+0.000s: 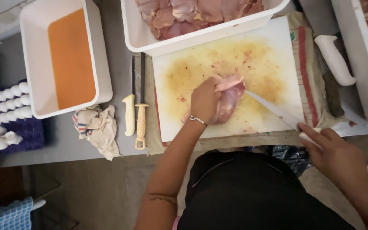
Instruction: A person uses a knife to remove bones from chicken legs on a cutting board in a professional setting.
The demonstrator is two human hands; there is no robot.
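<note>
A pink piece of raw chicken (228, 96) lies on a white, stained cutting board (201, 64). My left hand (204, 101) presses down on it and grips its edge; a thin bracelet circles that wrist. My right hand (335, 153) holds a white-handled knife (273, 110) at the board's lower right corner. The long blade points left and its tip touches the meat's right side.
A white tub of raw chicken (150, 40) stands behind the board. Another white tub (94, 51) with orange liquid is at left, beside a tray of white eggs (5, 106). A crumpled cloth (99, 127), two tools with pale handles (135, 119) and a spare white-handled knife (335, 59) lie nearby.
</note>
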